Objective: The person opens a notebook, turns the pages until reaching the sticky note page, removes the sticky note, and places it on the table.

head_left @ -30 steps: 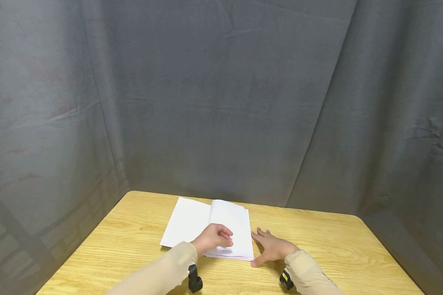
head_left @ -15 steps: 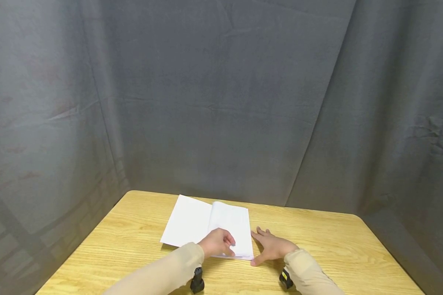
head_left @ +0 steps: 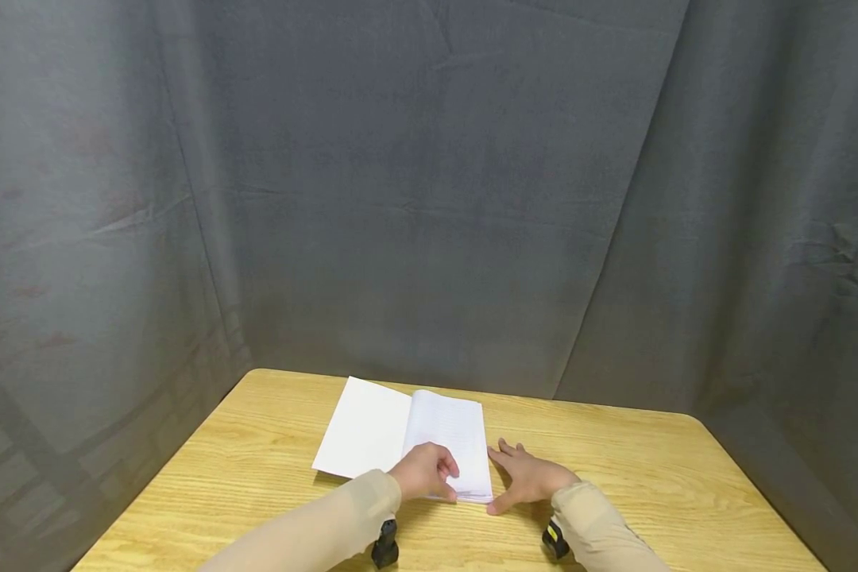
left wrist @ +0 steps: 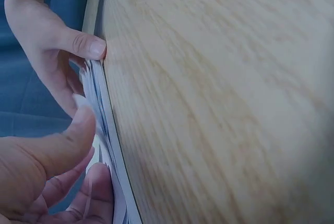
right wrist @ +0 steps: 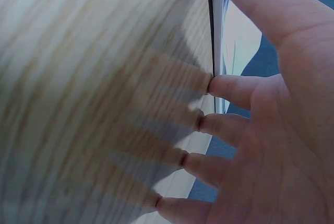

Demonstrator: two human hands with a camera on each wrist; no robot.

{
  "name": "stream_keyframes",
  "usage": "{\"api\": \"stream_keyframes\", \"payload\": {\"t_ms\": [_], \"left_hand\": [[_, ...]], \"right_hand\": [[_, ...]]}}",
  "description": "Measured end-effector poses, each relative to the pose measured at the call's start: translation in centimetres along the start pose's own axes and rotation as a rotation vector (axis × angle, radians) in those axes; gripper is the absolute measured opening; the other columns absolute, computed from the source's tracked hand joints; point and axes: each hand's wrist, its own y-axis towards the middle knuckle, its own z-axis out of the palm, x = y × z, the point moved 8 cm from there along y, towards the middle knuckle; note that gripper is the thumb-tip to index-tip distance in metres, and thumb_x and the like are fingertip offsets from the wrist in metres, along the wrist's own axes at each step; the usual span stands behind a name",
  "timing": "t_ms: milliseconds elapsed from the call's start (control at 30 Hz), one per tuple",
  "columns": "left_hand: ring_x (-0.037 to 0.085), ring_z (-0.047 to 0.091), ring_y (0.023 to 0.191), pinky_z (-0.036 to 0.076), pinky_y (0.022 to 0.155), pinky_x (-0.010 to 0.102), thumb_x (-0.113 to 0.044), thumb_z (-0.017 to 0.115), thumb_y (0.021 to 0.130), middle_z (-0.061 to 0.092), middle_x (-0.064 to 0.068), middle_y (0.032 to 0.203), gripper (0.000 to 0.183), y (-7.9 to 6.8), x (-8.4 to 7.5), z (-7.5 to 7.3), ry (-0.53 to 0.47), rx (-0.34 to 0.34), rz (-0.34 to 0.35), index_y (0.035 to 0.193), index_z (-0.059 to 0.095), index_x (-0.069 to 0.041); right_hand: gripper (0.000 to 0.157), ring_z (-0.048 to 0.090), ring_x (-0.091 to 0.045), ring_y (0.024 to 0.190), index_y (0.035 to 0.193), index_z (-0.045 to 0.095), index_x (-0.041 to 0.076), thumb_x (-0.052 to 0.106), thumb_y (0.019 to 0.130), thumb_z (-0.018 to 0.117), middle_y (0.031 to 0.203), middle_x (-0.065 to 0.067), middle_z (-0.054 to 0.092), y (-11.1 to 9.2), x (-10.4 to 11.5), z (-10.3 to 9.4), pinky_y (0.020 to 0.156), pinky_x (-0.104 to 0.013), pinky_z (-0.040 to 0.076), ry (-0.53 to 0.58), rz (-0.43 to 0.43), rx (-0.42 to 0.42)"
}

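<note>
An open book with white pages (head_left: 452, 425) lies on the wooden table, its blank left leaf (head_left: 368, 429) slightly raised at the near edge. Over the near edge of the right-hand stack, my left hand (head_left: 420, 470) has curled fingers and pinches a page. The left wrist view shows its thumb (left wrist: 82, 122) at a curled white page corner (left wrist: 79, 100), above the layered page edges (left wrist: 107, 119). My right hand (head_left: 532, 479) is spread along the book's right side. Its fingertips rest on the table, and the thumb (left wrist: 86, 45) lies at the near right corner.
The wooden table (head_left: 636, 469) extends to both sides of the book. Grey fabric (head_left: 429, 199) hangs behind the table and on its left and right. Each wrist carries a small black camera, the left camera (head_left: 384, 545) and the right camera (head_left: 555, 540).
My left hand has moved slightly right and toward the near edge of the book, its thumb now lower. The right-hand pages lie a little flatter there. My right hand stays in place.
</note>
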Motion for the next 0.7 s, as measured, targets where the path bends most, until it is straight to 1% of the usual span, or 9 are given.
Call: {"api": "stream_keyframes", "payload": {"t_ms": [100, 167, 233, 300, 367, 467, 567, 700], "left_hand": [[0.007, 0.047, 0.064, 0.041, 0.061, 0.021, -0.001, 0.078, 0.076, 0.055, -0.004, 0.070, 0.014, 0.00, -0.01, -0.06, -0.009, 0.004, 0.003, 0.083, 0.066, -0.004], [0.007, 0.048, 0.065, 0.042, 0.061, 0.021, 0.001, 0.074, 0.080, 0.056, -0.003, 0.072, 0.012, 0.04, 0.00, -0.08, -0.003, 0.011, 0.006, 0.089, 0.067, -0.004], [0.008, 0.048, 0.067, 0.042, 0.060, 0.022, 0.001, 0.071, 0.082, 0.055, -0.002, 0.075, 0.016, 0.09, -0.05, -0.12, 0.009, 0.017, 0.010, 0.096, 0.067, -0.006], [0.009, 0.047, 0.065, 0.040, 0.058, 0.023, 0.002, 0.069, 0.084, 0.053, -0.002, 0.076, 0.023, 0.15, 0.00, -0.10, 0.016, 0.025, 0.007, 0.103, 0.066, -0.011], [0.011, 0.044, 0.064, 0.038, 0.055, 0.023, 0.004, 0.068, 0.084, 0.049, -0.002, 0.075, 0.029, 0.23, 0.05, -0.11, 0.014, 0.027, 0.009, 0.107, 0.066, -0.015], [0.011, 0.041, 0.062, 0.036, 0.055, 0.023, 0.006, 0.068, 0.082, 0.046, -0.002, 0.073, 0.031, 0.31, 0.18, -0.19, 0.009, 0.012, 0.014, 0.104, 0.067, -0.016], [0.011, 0.041, 0.062, 0.036, 0.055, 0.023, 0.007, 0.070, 0.079, 0.046, -0.003, 0.071, 0.026, 0.27, 0.36, -0.31, -0.004, -0.015, 0.018, 0.095, 0.070, -0.014], [0.010, 0.044, 0.059, 0.038, 0.055, 0.023, 0.006, 0.071, 0.076, 0.047, -0.003, 0.066, 0.020, 0.18, 0.68, -0.41, -0.049, -0.042, 0.008, 0.086, 0.071, -0.011]], "right_hand": [[0.102, 0.015, -0.059, 0.138, 0.148, 0.033, 0.003, 0.045, 0.070, 0.083, 0.155, -0.028, 0.021, -0.01, -0.07, 0.04, 0.102, -0.073, 0.024, 0.000, 0.003, 0.001], [0.101, 0.014, -0.059, 0.138, 0.148, 0.033, 0.003, 0.045, 0.071, 0.083, 0.155, -0.028, 0.020, -0.01, -0.10, 0.07, 0.102, -0.073, 0.024, 0.000, 0.001, 0.002], [0.101, 0.014, -0.059, 0.138, 0.148, 0.033, 0.003, 0.045, 0.071, 0.083, 0.155, -0.028, 0.020, -0.05, -0.10, 0.08, 0.102, -0.074, 0.024, 0.000, 0.002, 0.004], [0.101, 0.014, -0.059, 0.138, 0.148, 0.033, 0.003, 0.045, 0.071, 0.083, 0.155, -0.028, 0.020, -0.10, -0.11, 0.09, 0.101, -0.074, 0.024, -0.003, 0.001, 0.003], [0.101, 0.014, -0.059, 0.138, 0.148, 0.034, 0.003, 0.046, 0.071, 0.082, 0.155, -0.028, 0.020, -0.12, -0.11, 0.11, 0.101, -0.074, 0.024, -0.005, 0.000, 0.003], [0.101, 0.014, -0.059, 0.138, 0.148, 0.033, 0.003, 0.046, 0.071, 0.082, 0.155, -0.028, 0.020, -0.13, -0.06, 0.14, 0.101, -0.075, 0.024, -0.005, -0.002, 0.005], [0.101, 0.014, -0.060, 0.137, 0.148, 0.033, 0.002, 0.046, 0.071, 0.082, 0.155, -0.029, 0.020, -0.18, -0.01, 0.16, 0.101, -0.075, 0.023, 0.000, -0.005, 0.006], [0.101, 0.014, -0.060, 0.137, 0.148, 0.033, 0.002, 0.046, 0.071, 0.082, 0.155, -0.029, 0.019, -0.26, 0.00, 0.12, 0.101, -0.075, 0.023, -0.001, -0.010, 0.004]]}}
